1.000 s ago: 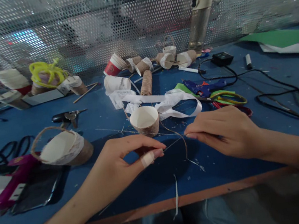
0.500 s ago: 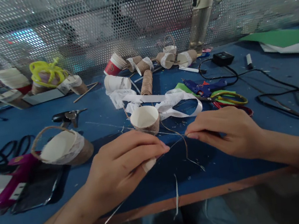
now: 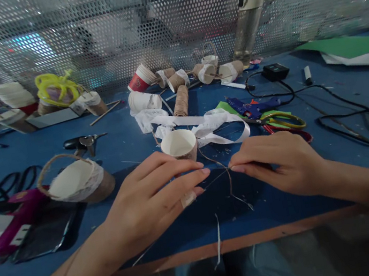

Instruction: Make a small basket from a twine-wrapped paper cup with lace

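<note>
A thin, pale thread point(image 3: 217, 179) runs from my right hand across to the fingers of my left hand and passes behind them. My right hand point(image 3: 278, 164) pinches it between thumb and forefinger, near a brown twine end point(image 3: 230, 182) on the table. The fingers of my left hand point(image 3: 155, 195), one wearing a bandage, are stretched and slightly apart; the thumb is mostly hidden. Just beyond them a small twine-wrapped paper cup point(image 3: 179, 144) stands upright. Left of that hand, a cup with a twine handle and lace band point(image 3: 79, 180) rests tilted.
White ribbon and lace point(image 3: 218, 125) lie behind the cup. Scissors point(image 3: 281, 120) and a blue glue gun point(image 3: 254, 106) sit at right, with a black cable point(image 3: 346, 104). A magenta glue gun point(image 3: 16, 220) is at left. A bottle point(image 3: 248, 22) leans against the perforated screen.
My left hand's fingers have loosened from a pinch and spread slightly, the hand tilting up. My right hand stays nearly still, pinching the thread.
</note>
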`<state>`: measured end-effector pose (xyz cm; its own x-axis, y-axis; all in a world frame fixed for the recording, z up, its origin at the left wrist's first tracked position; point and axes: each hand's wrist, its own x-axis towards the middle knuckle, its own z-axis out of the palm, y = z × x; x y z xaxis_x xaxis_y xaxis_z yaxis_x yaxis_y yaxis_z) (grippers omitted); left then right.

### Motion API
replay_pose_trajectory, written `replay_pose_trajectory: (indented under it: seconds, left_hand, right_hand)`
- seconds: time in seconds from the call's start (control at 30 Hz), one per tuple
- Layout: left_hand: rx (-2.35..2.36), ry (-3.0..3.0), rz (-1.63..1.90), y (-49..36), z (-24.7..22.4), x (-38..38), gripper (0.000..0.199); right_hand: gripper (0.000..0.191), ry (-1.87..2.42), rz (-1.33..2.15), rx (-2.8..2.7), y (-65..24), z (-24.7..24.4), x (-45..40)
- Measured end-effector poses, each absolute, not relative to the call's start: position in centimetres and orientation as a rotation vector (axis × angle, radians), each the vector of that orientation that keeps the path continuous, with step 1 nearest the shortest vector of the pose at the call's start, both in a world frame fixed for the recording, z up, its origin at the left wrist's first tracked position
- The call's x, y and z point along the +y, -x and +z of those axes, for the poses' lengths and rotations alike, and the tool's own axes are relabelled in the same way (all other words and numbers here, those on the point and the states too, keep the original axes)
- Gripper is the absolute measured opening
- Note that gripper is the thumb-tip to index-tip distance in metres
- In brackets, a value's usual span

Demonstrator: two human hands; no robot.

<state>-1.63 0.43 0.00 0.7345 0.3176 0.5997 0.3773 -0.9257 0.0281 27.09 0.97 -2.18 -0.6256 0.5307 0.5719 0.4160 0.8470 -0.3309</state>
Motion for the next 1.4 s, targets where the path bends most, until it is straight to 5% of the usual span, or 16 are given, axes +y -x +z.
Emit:
replay_pose_trajectory:
  seconds: [0.73, 1.4]
  left_hand:
    - [-2.413, 3.495, -1.57, 1.1, 0.2, 0.6, 0.018]
    - [-2.368, 3.567, -1.837, 0.5, -0.2, 0.5, 0.016]
  right_hand:
    - [0.018, 0.51, -0.262, -2.379, -27.3, -1.8, 0.0]
    - [0.013, 0.551, -0.219, -2.421, -26.9, -1.4, -0.2]
